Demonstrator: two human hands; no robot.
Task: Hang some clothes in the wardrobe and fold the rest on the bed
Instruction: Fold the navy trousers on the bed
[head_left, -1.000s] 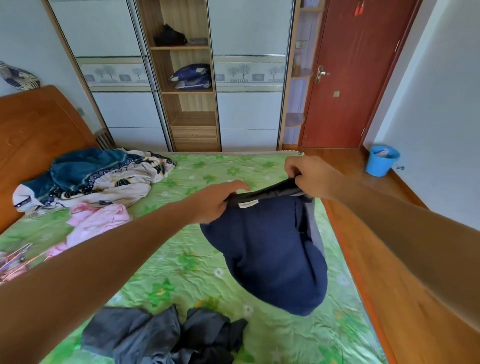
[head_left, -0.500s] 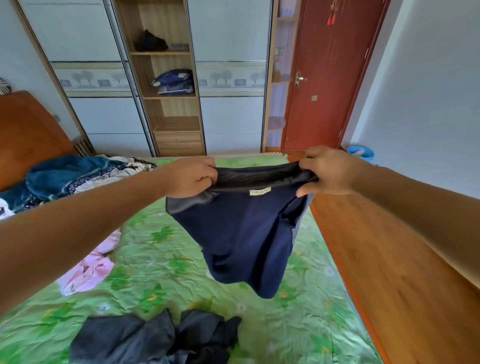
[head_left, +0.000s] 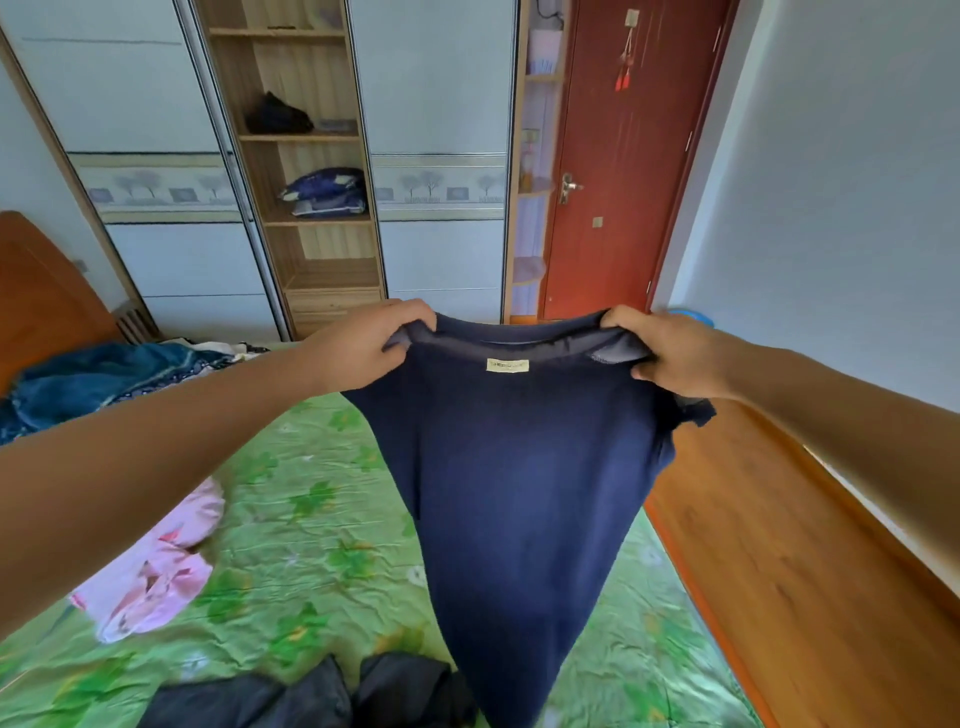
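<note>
1. Lying below both hands, the bed (head_left: 322, 519) serves as the folding surface.
2. Shirt (head_left: 519, 493), navy, hangs spread between the hands and down over the bed. Judged light, soft and limp, it will sag wherever unsupported.
3. Left hand (head_left: 363, 348) and right hand (head_left: 670, 353), fingers curled, each grip one shoulder beside the neckline, the sensible hold.
4. Label (head_left: 507, 366), midway between the hands.

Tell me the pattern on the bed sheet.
Bright green bed sheet printed with darker green flowers and small white blossoms, seen in the head view.
</note>
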